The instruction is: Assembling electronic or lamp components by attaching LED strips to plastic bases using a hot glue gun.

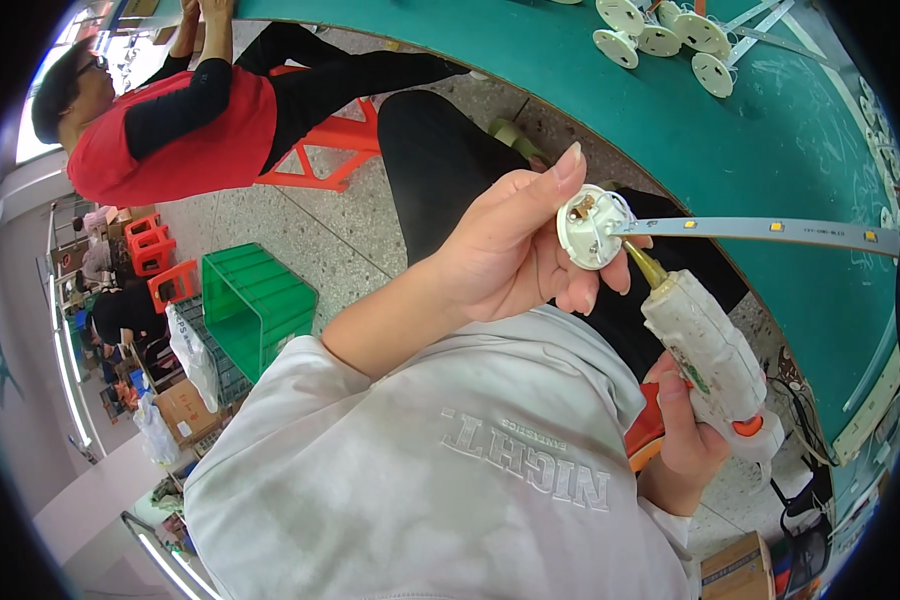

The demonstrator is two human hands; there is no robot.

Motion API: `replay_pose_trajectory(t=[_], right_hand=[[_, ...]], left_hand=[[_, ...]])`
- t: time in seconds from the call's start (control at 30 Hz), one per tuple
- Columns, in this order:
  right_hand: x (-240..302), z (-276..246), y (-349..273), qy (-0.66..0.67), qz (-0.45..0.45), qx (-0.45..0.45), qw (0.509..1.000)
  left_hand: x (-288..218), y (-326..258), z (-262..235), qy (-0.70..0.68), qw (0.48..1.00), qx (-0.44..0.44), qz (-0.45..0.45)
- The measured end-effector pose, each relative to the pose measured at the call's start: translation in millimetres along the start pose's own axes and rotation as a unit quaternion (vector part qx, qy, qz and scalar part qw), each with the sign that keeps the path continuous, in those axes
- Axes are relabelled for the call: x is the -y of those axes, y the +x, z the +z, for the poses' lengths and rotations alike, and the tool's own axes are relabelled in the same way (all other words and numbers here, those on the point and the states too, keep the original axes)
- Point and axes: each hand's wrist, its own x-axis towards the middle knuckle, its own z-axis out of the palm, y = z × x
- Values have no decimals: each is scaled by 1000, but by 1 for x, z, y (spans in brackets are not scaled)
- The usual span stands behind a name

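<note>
Between the fingers and thumb of my left hand [515, 240] is a round white lamp base [592, 228], its inner side with thin wires facing up. A narrow LED strip [770, 231] with small yellow chips runs from the base to the right, over the green table. My right hand [685, 425] is wrapped round the handle of a white hot glue gun [705, 345]. The gun's brass nozzle [647, 262] points at the lamp base, its tip at the edge where the strip meets it. Whether glue is flowing I cannot make out.
On the green table [530, 45] lie several round white lamp bases [660, 38] with strips. A person in a red top [180, 130] sits at the far left beside a red stool [335, 140]. A green crate [260, 305] and a cardboard box [738, 570] stand on the floor.
</note>
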Motion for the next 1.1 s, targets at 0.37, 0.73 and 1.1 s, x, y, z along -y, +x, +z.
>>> replay_pose_trajectory(t=[0.37, 0.73, 1.1], right_hand=[[8, -3, 10, -42, -49, 18, 998], [1, -6, 9, -41, -62, 29, 997], [3, -3, 10, -17, -12, 15, 1000]], left_hand=[[2, 0, 2, -11, 1000, -2, -15], [2, 3, -2, -1, 1000, -26, -10], [5, 8, -40, -90, 982, 169, 3]])
